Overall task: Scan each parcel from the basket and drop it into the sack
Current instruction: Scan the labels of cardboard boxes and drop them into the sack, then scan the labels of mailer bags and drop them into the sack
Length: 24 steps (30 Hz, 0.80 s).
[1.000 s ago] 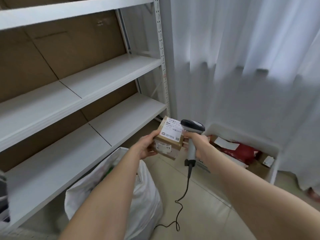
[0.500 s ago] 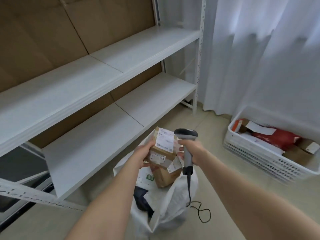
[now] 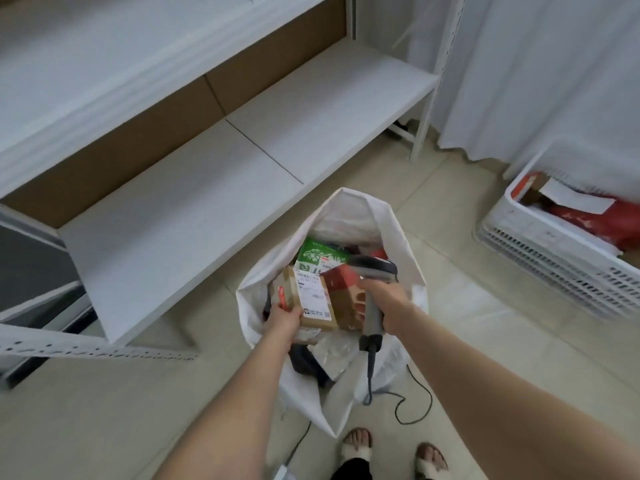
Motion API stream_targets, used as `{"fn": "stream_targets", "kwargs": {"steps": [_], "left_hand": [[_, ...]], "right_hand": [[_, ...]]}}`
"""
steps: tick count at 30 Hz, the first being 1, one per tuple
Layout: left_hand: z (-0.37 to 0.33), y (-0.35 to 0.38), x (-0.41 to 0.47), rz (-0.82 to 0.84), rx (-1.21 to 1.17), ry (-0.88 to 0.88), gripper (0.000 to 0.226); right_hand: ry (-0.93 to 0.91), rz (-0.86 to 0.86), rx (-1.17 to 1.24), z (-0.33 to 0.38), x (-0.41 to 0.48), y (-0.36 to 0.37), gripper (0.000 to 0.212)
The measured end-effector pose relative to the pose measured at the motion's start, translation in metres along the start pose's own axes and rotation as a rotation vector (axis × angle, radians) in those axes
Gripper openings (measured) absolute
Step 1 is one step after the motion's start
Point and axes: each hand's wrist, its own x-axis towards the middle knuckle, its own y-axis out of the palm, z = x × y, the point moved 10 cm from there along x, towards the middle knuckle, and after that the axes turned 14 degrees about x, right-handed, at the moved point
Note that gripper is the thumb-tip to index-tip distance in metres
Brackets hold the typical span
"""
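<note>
Drop step, I judge: left hand (image 3: 282,318) grips the box (image 3: 313,301) over the sack (image 3: 349,209), right hand (image 3: 388,303) grips the scanner (image 3: 374,270); next, release, then reach for the basket (image 3: 540,244) at 3 o'clock.

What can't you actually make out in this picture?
Head view only:
- Label on the parcel in the left hand: print too small and blurred.
- Trigger of the scanner: covered by the right hand; its head is motion-blurred.
- Bottom of the sack: buried under other parcels.
- Far end of the basket: cut off by the right edge.

Bright, even daylight; soft shadows; motion blur throughout; wide-angle bowing at edges; no glare
</note>
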Motion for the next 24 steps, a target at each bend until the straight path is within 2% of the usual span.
{"fn": "stream_targets", "kwargs": {"steps": [2,4,6,10,12,15,18,21,24], "left_hand": [[0.005,0.000,0.009,-0.016,-0.001,-0.047,0.052],[-0.016,-0.007,-0.039,0.014,-0.036,-0.076,0.029],[-0.041,-0.015,-0.100,0.052,-0.042,-0.104,0.025],[-0.071,-0.020,-0.149,0.093,0.010,-0.111,0.023],[-0.093,-0.018,-0.166,0.083,0.026,-0.063,0.024],[-0.139,-0.005,-0.211,0.088,0.071,0.027,0.010],[-0.195,0.022,-0.268,0.108,0.125,0.142,0.019],[-0.246,0.067,-0.318,0.154,0.179,0.255,0.008],[-0.292,0.114,-0.369,0.183,0.145,0.379,0.013]], "right_hand": [[0.036,0.007,-0.015,-0.011,0.005,0.001,0.036],[0.044,0.011,-0.008,-0.014,0.005,-0.001,0.034],[0.034,0.014,0.017,-0.011,0.000,-0.003,0.028],[-0.013,0.017,0.035,0.010,-0.021,-0.007,0.033],[-0.026,0.033,0.061,0.025,-0.039,-0.012,0.024],[-0.058,0.046,0.122,0.052,-0.069,-0.033,0.011],[-0.117,0.042,0.157,0.088,-0.102,-0.069,0.011],[-0.186,-0.009,0.209,0.125,-0.134,-0.123,0.014],[-0.261,-0.065,0.279,0.161,-0.164,-0.189,0.020]]}}
